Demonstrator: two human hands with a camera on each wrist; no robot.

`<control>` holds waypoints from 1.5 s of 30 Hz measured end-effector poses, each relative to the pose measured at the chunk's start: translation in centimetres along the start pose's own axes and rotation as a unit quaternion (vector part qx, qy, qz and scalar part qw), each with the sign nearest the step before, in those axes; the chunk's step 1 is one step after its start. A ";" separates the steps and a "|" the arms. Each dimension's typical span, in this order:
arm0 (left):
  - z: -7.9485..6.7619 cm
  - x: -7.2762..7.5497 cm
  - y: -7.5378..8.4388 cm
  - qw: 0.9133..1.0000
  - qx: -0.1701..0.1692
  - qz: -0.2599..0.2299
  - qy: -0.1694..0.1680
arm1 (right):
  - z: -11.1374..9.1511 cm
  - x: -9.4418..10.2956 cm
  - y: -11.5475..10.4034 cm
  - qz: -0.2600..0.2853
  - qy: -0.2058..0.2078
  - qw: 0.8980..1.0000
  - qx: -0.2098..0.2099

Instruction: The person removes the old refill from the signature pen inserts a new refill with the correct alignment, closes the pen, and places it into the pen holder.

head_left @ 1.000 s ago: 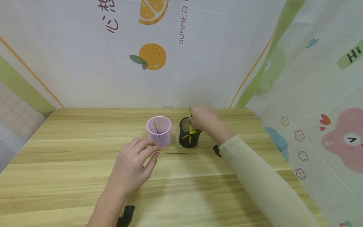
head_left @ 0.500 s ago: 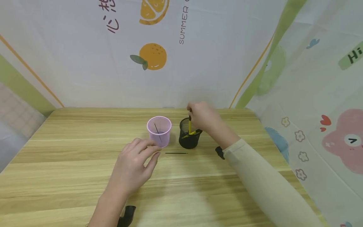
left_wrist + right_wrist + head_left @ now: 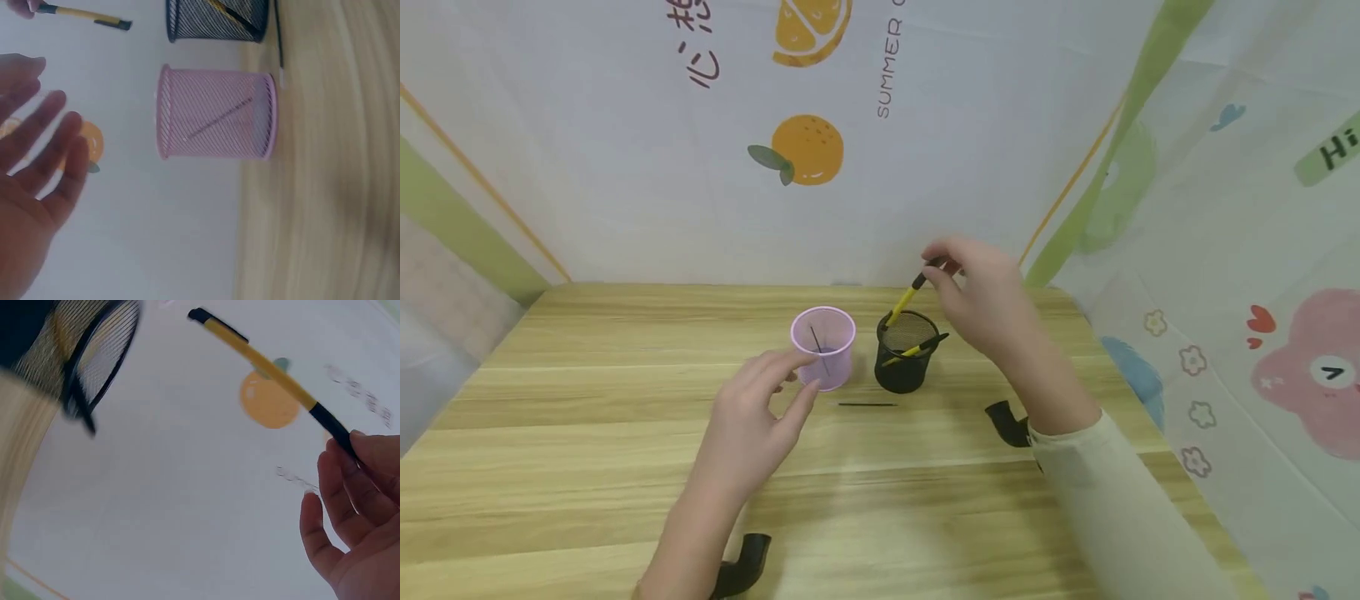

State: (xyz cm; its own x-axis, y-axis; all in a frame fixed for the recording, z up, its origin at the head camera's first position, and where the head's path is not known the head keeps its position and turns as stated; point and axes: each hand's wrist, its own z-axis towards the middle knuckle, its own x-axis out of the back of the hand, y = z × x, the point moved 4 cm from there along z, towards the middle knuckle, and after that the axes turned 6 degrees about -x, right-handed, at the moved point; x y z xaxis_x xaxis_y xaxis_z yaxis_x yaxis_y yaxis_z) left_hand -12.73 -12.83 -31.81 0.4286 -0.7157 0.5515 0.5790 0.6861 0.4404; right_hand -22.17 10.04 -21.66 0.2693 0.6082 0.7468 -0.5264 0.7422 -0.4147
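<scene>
The right hand (image 3: 988, 304) pinches a slim yellow-and-black pen (image 3: 262, 365) by its dark end between thumb and fingertips, the little finger loosely bent away from it. The pen is straight and round, with a smooth yellow barrel, black ends and a clip lying along the free end. It hangs aslant in the air above the black cup (image 3: 901, 375), clear of its rim.

That cup is fine mesh, round, with a thicker ring at the top. A second pen (image 3: 917, 348), also yellow and black, leans inside it, its dark end poking out past the rim.

The left hand (image 3: 752, 429) has its fingers loosely spread and gently bent, the thumb well apart, and it holds nothing. It is near the pink cup (image 3: 215, 144), with a gap between them in the left wrist view. This cup is also round mesh, and a thin dark rod (image 3: 818, 346) slants inside it.

Another slender stick (image 3: 867, 405) lies flat on the wood-grained table (image 3: 587, 467), just in front of the cups. Behind hangs lightly creased white cloth (image 3: 625, 183) printed with a rounded orange (image 3: 808, 150). A plain pale sleeve (image 3: 1127, 492) covers the right forearm.
</scene>
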 end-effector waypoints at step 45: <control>-1.8 -1.0 -1.2 0.880 0.339 -0.332 0.033 | -11.3 -7.3 0.9 0.262 -0.049 0.934 -0.238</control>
State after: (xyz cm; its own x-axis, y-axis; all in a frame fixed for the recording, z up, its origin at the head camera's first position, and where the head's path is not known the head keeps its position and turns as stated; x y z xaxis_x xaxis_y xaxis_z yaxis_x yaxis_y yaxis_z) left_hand -12.62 -13.16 -34.12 0.2043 -0.9787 -0.0181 0.1800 0.0194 0.9835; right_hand -15.52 9.43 -33.32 -0.0129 0.9114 0.4113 -0.1405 0.4056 -0.9032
